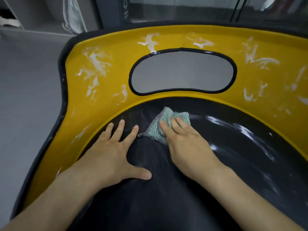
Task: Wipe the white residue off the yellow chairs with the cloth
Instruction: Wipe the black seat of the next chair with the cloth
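While the right hand point(185, 144) presses flat, fingers straight, on a folded teal woven cloth point(166, 119) lying on the black seat cushion point(233, 172), left hand point(113, 152) spread flat beside it, holding nothing, white residue smears point(95, 64) across the curved yellow chair back point(171, 40), fainter streaks on the seat

1. We see soft, even, moderately bright light; shadows are faint.
2. We note small highlights on the black trim point(208, 52) of the yellow chair point(116, 40).
3. We note wide-angle bending at the edges; the far background is blurred.
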